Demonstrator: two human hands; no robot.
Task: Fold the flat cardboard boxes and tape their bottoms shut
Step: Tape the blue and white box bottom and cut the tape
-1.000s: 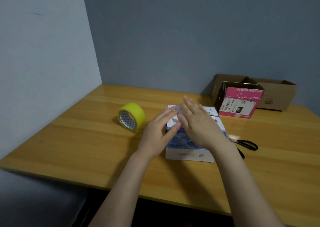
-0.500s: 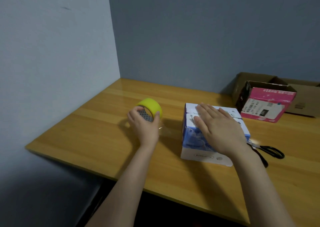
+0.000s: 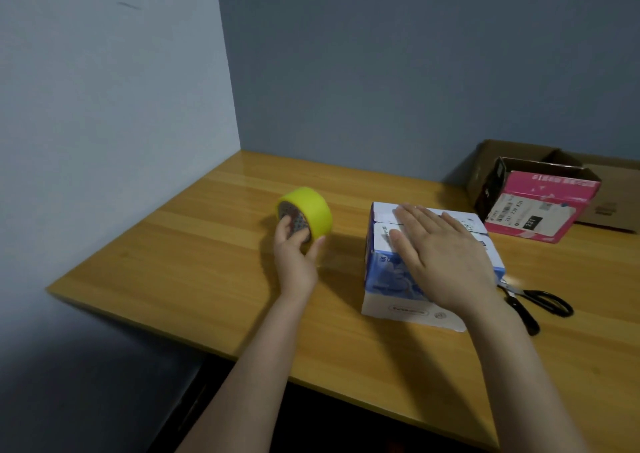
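The next move turns on the gap between the yellow tape roll (image 3: 313, 207) and the flap seam (image 3: 382, 222) of the blue-and-white box (image 3: 388, 290). The roll is to the left of the box, near but apart from it, with bare bench (image 3: 207, 262) between them. The seam runs roughly left to right across the far part of the upturned face, so I judge a strip would be laid along that line, starting from the left edge nearest the roll. The left hand (image 3: 296, 255) has the roll: its fingers curl over the open core, which faces near-left, and the thumb hooks the yellow rim on the near-right side. Whether the roll is resting on the bench or just lifted cannot be told. The right hand (image 3: 446, 258) lies flat on top of the box, fingers straight and pointing far-left across the seam, pressing the flaps down and gripping nothing. The forearms are apart, not crossed, each on its own side. The black scissors (image 3: 533, 302) lie on the bench just right of the box, nearest the right hand. A pink carton (image 3: 540, 203) and a brown box (image 3: 616, 193) stand far right.
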